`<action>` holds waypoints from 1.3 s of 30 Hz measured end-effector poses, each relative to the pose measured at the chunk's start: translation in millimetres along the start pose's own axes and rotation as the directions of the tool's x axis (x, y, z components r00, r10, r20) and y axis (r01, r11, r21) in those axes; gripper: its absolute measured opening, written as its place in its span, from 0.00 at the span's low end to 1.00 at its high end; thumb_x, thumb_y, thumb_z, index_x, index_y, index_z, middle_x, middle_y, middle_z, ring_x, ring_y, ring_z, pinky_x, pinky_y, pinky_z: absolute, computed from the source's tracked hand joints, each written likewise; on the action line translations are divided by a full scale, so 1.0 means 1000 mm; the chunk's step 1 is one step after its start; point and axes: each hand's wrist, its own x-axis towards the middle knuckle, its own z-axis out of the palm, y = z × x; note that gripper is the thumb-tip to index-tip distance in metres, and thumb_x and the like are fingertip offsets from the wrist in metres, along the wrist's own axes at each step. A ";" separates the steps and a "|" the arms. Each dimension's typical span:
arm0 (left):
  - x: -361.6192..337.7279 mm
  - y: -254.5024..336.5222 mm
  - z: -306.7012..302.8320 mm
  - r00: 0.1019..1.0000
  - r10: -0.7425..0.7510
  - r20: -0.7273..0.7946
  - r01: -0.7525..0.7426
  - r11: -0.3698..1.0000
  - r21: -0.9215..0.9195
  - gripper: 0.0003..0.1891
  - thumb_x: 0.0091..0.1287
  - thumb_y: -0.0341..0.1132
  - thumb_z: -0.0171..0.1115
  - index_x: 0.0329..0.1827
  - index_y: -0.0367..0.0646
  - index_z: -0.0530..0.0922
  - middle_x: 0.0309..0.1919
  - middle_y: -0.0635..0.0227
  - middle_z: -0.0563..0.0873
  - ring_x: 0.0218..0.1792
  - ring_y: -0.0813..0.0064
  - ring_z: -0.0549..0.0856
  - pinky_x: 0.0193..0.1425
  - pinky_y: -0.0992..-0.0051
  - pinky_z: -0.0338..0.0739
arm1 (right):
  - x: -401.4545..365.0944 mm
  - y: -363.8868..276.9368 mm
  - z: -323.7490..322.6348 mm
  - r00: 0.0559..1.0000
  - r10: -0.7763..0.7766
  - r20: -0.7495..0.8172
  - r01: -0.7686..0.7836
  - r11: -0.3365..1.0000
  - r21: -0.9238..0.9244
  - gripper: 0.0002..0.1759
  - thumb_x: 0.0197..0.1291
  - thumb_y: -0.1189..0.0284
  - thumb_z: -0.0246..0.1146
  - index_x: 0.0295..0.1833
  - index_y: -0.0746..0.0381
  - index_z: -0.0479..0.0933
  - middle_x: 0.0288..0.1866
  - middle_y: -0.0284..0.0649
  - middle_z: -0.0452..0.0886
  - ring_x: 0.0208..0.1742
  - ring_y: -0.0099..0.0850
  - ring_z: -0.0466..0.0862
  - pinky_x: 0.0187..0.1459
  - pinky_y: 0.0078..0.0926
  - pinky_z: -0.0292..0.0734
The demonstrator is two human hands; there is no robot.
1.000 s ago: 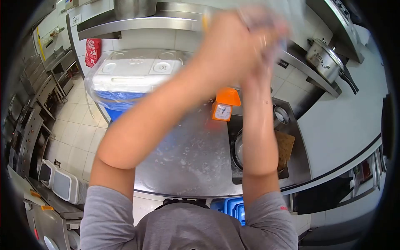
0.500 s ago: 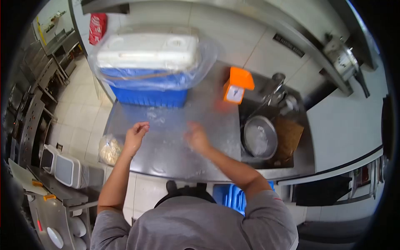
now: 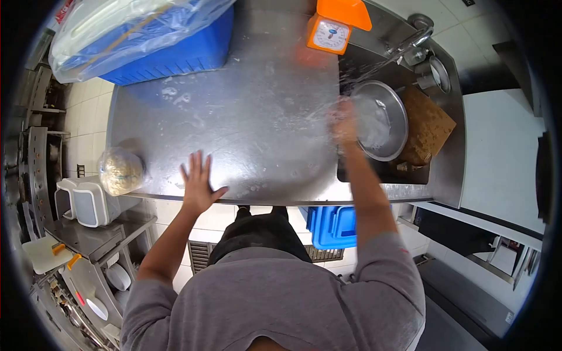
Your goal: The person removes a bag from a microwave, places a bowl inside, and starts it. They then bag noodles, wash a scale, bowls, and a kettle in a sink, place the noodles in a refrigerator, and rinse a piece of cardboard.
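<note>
My left hand [image 3: 200, 182] rests near the front edge of the steel counter [image 3: 252, 126], its fingers spread and holding nothing. Smeared by motion, my right hand [image 3: 344, 124] is over the left edge of the sink beside a round metal bowl [image 3: 400, 126]. Its fingers cannot be made out. Water from the tap [image 3: 418, 38] splashes around that hand and toward the counter. The bowl sits in the sink with water in it. Wet streaks and droplets mark the counter.
An orange kitchen scale [image 3: 329, 36] stands behind the sink's left corner. A blue cooler [image 3: 175, 58] under plastic fills the back left. A bag of pale food [image 3: 121, 171] sits at the left edge. A brown board [image 3: 422, 126] leans in the sink.
My right hand has moved right, from above the counter to the sink. My left hand has come down with its fingers spread. The view has tilted downward, and water now splashes at the sink.
</note>
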 end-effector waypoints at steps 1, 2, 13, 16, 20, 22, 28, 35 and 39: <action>0.020 0.025 0.005 0.997 0.076 0.020 -0.076 0.997 0.002 0.54 0.50 0.63 0.66 0.75 0.44 0.52 0.76 0.51 0.47 0.76 0.50 0.43 0.72 0.39 0.34 | 0.010 0.020 -0.060 0.920 0.329 0.215 -0.214 0.878 -0.427 0.31 0.63 0.54 0.54 0.67 0.62 0.65 0.66 0.47 0.67 0.65 0.42 0.70 0.66 0.44 0.60; 0.041 0.055 0.013 0.985 0.171 0.007 -0.171 0.985 -0.008 0.53 0.51 0.64 0.65 0.75 0.47 0.52 0.76 0.52 0.48 0.76 0.51 0.43 0.73 0.41 0.34 | 0.022 0.019 -0.107 0.707 0.663 0.244 -0.244 0.553 -0.797 0.29 0.59 0.60 0.62 0.62 0.65 0.70 0.60 0.51 0.74 0.58 0.45 0.77 0.59 0.38 0.71; 0.288 0.240 -0.053 0.888 0.251 -0.385 -0.444 0.687 -0.575 0.22 0.72 0.45 0.51 0.61 0.40 0.74 0.65 0.52 0.72 0.67 0.54 0.69 0.70 0.63 0.61 | -0.121 -0.165 0.081 0.906 -0.422 -0.017 0.412 0.874 0.259 0.28 0.62 0.70 0.53 0.67 0.67 0.62 0.70 0.49 0.62 0.73 0.46 0.58 0.73 0.46 0.47; 0.279 0.221 -0.047 0.928 0.226 -0.297 -0.361 0.748 -0.558 0.22 0.71 0.45 0.54 0.60 0.40 0.74 0.65 0.54 0.72 0.66 0.56 0.69 0.69 0.64 0.62 | -0.138 -0.237 0.090 0.698 -0.518 0.495 0.509 0.845 0.166 0.37 0.52 0.64 0.62 0.68 0.64 0.62 0.73 0.49 0.58 0.75 0.45 0.54 0.74 0.50 0.42; 0.232 0.132 -0.011 0.894 0.076 -0.441 -0.245 0.907 -0.341 0.24 0.67 0.45 0.58 0.61 0.39 0.73 0.65 0.51 0.71 0.66 0.52 0.68 0.69 0.63 0.61 | -0.110 -0.146 0.048 0.824 -0.382 0.418 0.412 0.911 0.019 0.38 0.58 0.59 0.60 0.72 0.59 0.58 0.76 0.48 0.54 0.79 0.42 0.46 0.75 0.47 0.38; 0.199 0.060 -0.008 0.802 -0.025 -0.596 -0.105 0.978 -0.183 0.26 0.67 0.45 0.58 0.64 0.40 0.70 0.65 0.50 0.70 0.67 0.52 0.67 0.71 0.63 0.60 | -0.068 -0.088 -0.032 0.948 -0.258 0.187 0.309 0.887 -0.344 0.33 0.61 0.64 0.57 0.71 0.60 0.60 0.74 0.50 0.58 0.74 0.45 0.56 0.70 0.49 0.48; 0.155 -0.181 -0.011 0.467 -0.607 -0.644 0.673 0.716 -0.187 0.34 0.68 0.58 0.50 0.70 0.46 0.64 0.70 0.50 0.64 0.71 0.50 0.60 0.73 0.56 0.54 | -0.021 0.173 -0.212 0.988 0.151 -0.019 -0.121 0.705 -0.699 0.13 0.60 0.66 0.59 0.43 0.60 0.83 0.48 0.50 0.82 0.45 0.47 0.83 0.46 0.42 0.77; 0.259 0.070 0.034 0.938 -0.003 -0.345 0.108 0.952 0.285 0.33 0.70 0.57 0.45 0.76 0.58 0.54 0.76 0.63 0.50 0.77 0.60 0.45 0.76 0.48 0.38 | 0.078 0.131 -0.210 0.727 0.666 0.171 -0.643 0.570 0.512 0.17 0.64 0.68 0.58 0.56 0.64 0.75 0.42 0.40 0.83 0.39 0.30 0.84 0.39 0.28 0.80; 0.305 0.256 0.071 0.861 0.426 -0.277 -0.464 0.881 -0.087 0.24 0.67 0.47 0.56 0.66 0.52 0.71 0.72 0.59 0.61 0.75 0.56 0.54 0.74 0.46 0.41 | 0.182 0.073 -0.181 0.854 0.495 0.159 -0.291 0.200 0.936 0.16 0.63 0.75 0.59 0.53 0.73 0.72 0.42 0.49 0.81 0.44 0.39 0.83 0.51 0.33 0.81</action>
